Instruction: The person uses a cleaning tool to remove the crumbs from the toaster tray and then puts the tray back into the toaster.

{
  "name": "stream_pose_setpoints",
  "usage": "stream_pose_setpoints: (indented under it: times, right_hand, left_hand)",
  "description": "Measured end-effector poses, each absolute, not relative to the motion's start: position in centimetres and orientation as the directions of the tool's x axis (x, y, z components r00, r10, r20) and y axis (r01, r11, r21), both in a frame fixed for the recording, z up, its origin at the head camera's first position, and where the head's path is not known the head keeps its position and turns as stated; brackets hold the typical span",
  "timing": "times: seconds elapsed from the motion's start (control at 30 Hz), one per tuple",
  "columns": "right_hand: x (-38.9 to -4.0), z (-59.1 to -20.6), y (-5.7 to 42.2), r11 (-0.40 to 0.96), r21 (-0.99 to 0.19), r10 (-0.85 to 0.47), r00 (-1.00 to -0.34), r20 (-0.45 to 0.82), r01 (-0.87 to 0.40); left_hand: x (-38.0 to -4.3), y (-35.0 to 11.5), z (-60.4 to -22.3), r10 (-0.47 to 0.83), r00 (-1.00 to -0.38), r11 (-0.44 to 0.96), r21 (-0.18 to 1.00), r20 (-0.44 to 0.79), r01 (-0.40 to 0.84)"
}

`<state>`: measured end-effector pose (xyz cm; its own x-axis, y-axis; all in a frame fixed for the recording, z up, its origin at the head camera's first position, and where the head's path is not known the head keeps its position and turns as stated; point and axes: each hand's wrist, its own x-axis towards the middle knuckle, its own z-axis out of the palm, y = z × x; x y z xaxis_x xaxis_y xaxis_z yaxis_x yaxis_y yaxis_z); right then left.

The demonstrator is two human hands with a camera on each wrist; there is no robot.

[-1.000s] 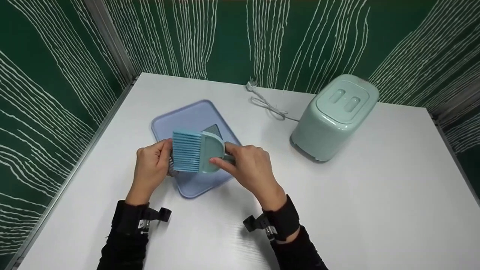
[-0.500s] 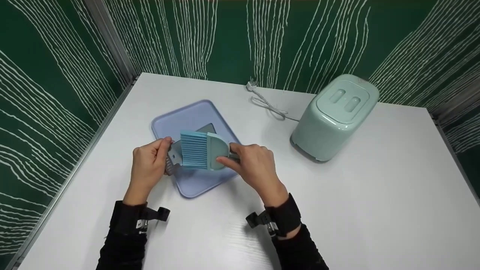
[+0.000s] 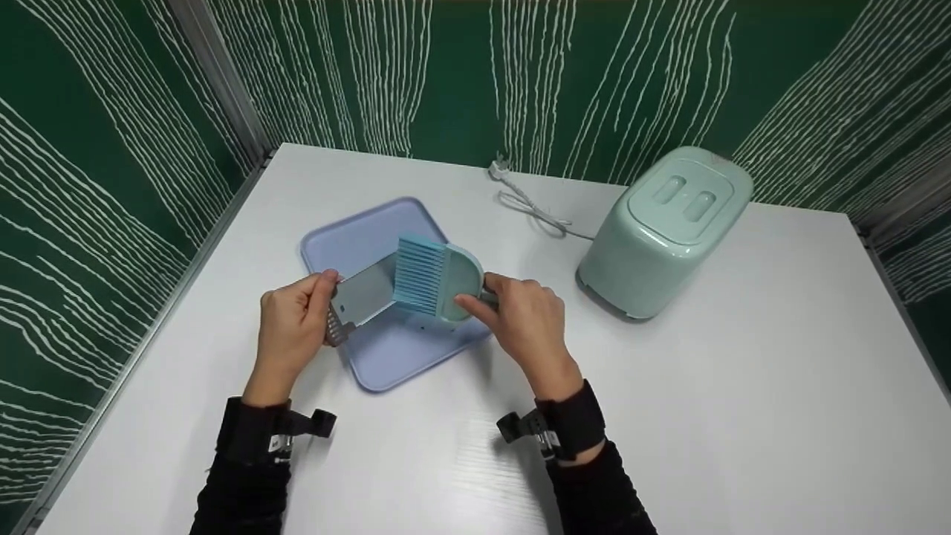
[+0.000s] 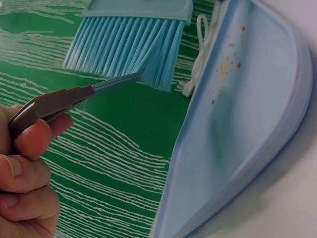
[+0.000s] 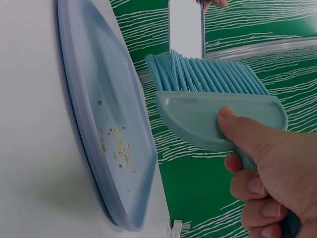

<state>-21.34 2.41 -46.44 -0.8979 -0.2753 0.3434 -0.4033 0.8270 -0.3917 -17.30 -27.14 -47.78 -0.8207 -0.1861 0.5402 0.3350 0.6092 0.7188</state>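
Note:
My left hand grips the perforated end of a thin metal crumb tray, holding it tilted above a blue-lilac serving tray. In my right hand is the handle of a small teal hand brush, with the thumb pressed on its flat body. The blue bristles lie at the crumb tray's far end and cover it in the head view. Brown and yellow crumbs are scattered on the serving tray, beneath the brush.
A mint-green toaster with a lid stands at the back right of the white table. Its bundled white cord and plug lie near the back edge. Green walls with white streaks enclose the table's back and sides.
My right hand has drawn the brush to the right along the crumb tray, uncovering more of its metal face. The left hand has shifted only slightly left.

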Motion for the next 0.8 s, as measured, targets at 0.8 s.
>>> stream_pose_setpoints:
  times: [0.8]
  right_hand:
    - [-21.8,-45.9,3.8,0.840,-0.512,-0.007,-0.947,0.320,-0.179]
  left_hand:
    - [-17.2,-27.4,-47.7,-0.139,-0.771,0.670,0.632,0.622,0.390]
